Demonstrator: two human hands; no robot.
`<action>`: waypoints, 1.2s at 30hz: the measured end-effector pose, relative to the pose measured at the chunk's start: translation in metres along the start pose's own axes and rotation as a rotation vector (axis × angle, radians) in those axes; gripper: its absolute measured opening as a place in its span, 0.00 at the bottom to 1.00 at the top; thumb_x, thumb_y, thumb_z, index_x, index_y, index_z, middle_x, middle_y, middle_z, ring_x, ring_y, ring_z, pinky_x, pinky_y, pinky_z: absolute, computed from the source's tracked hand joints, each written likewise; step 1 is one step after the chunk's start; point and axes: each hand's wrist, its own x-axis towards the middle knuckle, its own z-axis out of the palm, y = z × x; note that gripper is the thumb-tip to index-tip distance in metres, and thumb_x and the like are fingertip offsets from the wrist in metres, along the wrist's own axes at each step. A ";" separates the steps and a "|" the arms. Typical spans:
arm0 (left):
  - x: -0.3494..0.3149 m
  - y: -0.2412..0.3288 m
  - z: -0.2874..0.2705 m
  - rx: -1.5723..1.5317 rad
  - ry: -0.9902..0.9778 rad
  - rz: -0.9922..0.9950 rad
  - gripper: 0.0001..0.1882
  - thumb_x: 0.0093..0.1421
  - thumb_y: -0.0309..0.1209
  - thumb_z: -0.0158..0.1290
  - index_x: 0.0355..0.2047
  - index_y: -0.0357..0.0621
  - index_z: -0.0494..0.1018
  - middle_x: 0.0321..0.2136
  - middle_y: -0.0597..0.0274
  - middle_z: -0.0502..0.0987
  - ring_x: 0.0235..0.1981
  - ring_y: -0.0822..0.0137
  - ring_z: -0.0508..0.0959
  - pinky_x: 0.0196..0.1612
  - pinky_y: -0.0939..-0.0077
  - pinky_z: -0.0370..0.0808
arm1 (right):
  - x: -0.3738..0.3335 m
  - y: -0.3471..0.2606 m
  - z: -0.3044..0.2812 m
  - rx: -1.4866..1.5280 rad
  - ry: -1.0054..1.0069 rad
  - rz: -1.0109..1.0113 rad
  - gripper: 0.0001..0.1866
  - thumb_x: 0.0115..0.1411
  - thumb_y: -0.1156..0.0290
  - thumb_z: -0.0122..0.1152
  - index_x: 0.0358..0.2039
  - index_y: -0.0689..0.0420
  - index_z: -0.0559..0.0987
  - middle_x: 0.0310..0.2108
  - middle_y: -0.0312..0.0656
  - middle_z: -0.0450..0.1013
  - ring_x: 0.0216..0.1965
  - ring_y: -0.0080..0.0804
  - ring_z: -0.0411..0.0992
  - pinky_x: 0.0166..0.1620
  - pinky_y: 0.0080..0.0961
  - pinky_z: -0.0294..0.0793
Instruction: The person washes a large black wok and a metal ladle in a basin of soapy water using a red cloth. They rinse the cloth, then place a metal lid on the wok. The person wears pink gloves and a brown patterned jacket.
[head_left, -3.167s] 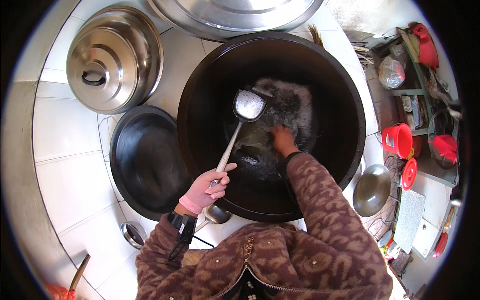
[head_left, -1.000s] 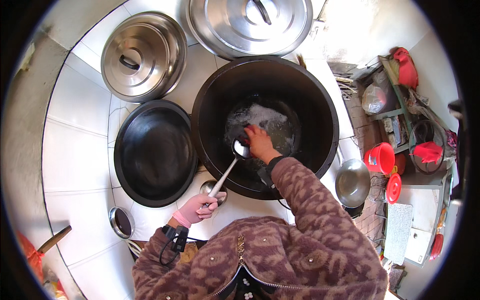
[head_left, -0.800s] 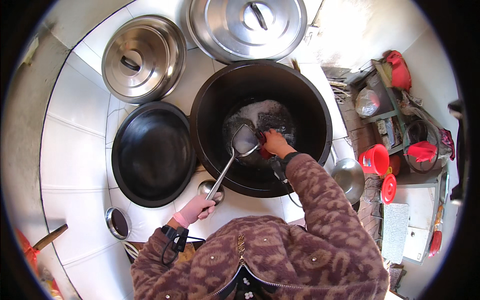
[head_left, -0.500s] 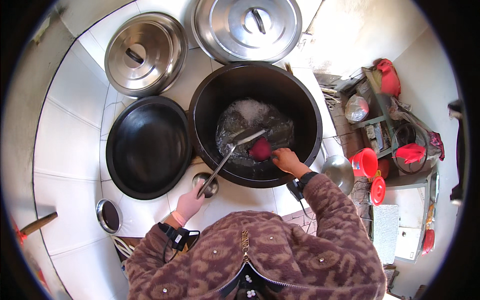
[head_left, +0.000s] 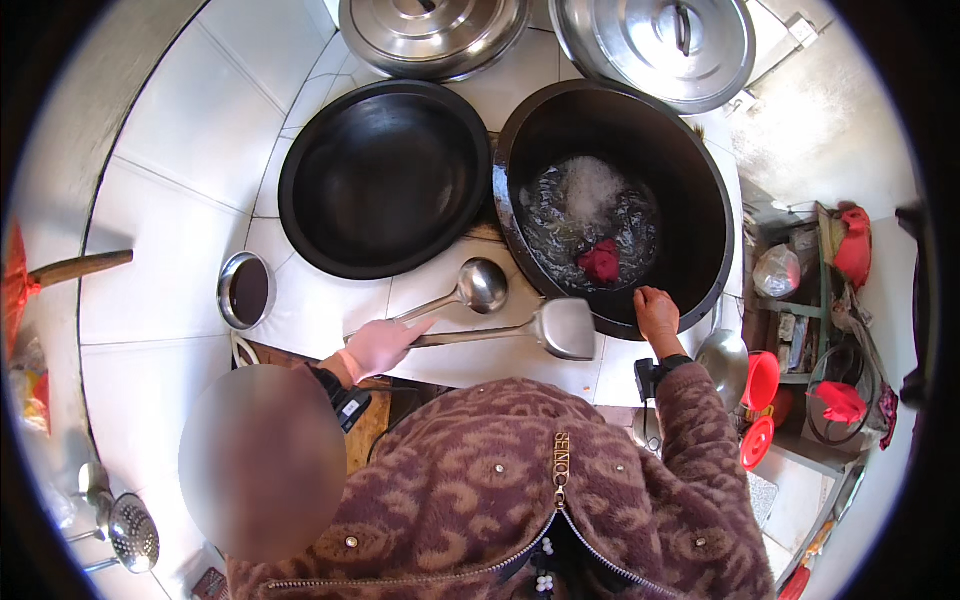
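Note:
My left hand point(head_left: 380, 350), in a pale pink glove, is closed around the handle of a metal spatula point(head_left: 568, 328). The spatula lies level over the white tiled ledge, its broad blade beside the pot's near rim. A metal ladle point(head_left: 483, 285) rests just beyond it, its handle running under my gloved fingers. My bare right hand point(head_left: 657, 312) is at the near right rim of a deep dark pot point(head_left: 668, 120), fingers curled; what they hold, if anything, is hidden. Inside the pot, a crumpled dark red cloth point(head_left: 600, 262) sits in foamy, rippling water.
A wide black pan point(head_left: 385, 180) stands left of the pot. Two steel lids point(head_left: 440, 45) lean at the back. A bowl of dark liquid point(head_left: 248, 291) is at the left. A metal bowl point(head_left: 722, 362), red buckets point(head_left: 762, 380) and a cluttered shelf point(head_left: 825, 290) are at the right.
The spatula has come out of the pot and down onto the ledge with my left hand. My right hand has drawn back from the red cloth to the rim. My view has shifted left.

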 end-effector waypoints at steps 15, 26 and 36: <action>-0.072 -0.041 0.043 0.052 0.128 0.005 0.36 0.48 0.26 0.57 0.60 0.49 0.62 0.20 0.56 0.76 0.22 0.51 0.76 0.28 0.56 0.73 | 0.000 0.004 0.001 -0.049 -0.060 0.061 0.17 0.62 0.56 0.50 0.35 0.52 0.82 0.37 0.46 0.78 0.43 0.46 0.75 0.47 0.41 0.73; -0.013 -0.031 0.041 0.092 0.291 0.016 0.22 0.56 0.26 0.49 0.53 0.44 0.67 0.35 0.53 0.76 0.36 0.51 0.77 0.38 0.58 0.73 | -0.002 -0.001 0.001 -0.003 -0.045 0.067 0.16 0.60 0.58 0.51 0.31 0.55 0.81 0.35 0.47 0.78 0.42 0.48 0.74 0.45 0.44 0.72; 0.069 -0.017 -0.045 -0.200 0.657 -0.031 0.18 0.59 0.26 0.52 0.50 0.37 0.73 0.47 0.45 0.76 0.48 0.46 0.75 0.53 0.61 0.72 | 0.062 0.037 0.023 0.140 -0.567 -0.366 0.17 0.58 0.56 0.53 0.42 0.50 0.81 0.38 0.51 0.78 0.43 0.51 0.75 0.47 0.42 0.74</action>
